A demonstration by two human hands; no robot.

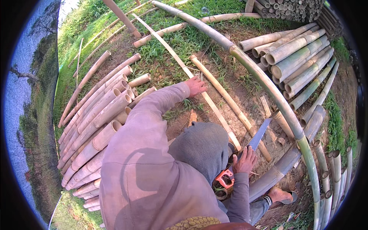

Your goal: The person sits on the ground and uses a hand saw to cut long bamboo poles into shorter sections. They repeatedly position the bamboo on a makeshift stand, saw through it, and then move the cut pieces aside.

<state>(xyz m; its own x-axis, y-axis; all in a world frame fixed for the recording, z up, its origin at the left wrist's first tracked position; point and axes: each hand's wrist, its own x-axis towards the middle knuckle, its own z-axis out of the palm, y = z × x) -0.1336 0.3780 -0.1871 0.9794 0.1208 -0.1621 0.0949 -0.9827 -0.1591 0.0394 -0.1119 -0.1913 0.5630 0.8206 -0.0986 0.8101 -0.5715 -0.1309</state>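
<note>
A long flat bamboo strip (216,108) runs from the far left down to beside my bent knee. Partway along it, my left hand (196,86) is closed at the strip, its arm stretched forward, with thin slivers by its fingertips. Close to my right knee, my right hand (245,159) has its fingers over the base of a hand saw's blade (258,135). The saw's orange handle (225,178) lies left of that hand, and the blade points away to the right. A narrow round bamboo pole (226,97) lies right of the strip, passing beneath the blade.
Cut bamboo tubes (97,126) are piled on the left, with another stack (295,57) at the far right. A long curved green pole (264,84) arches across the right side. Under it lies a thick bamboo log (274,174), near my sandalled foot (280,194).
</note>
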